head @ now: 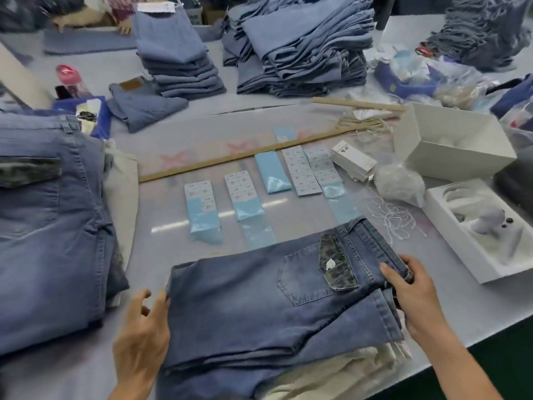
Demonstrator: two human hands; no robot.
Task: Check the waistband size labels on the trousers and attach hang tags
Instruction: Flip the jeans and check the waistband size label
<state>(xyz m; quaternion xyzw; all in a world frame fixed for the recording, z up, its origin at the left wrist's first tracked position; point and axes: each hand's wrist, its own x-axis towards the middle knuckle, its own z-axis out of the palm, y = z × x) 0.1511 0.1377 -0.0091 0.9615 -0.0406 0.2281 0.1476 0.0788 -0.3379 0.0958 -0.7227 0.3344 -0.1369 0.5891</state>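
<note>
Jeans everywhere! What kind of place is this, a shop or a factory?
Probably a clothing factory's finishing and packing table, not a shop. Tall stacks of folded jeans cover the table, sheets of size stickers lie in a row, and loose tag strings wait nearby.

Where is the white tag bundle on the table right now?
In the head view, the tag bundle lies right of centre, between the label sheets on its left and the open white box on its right.
</note>
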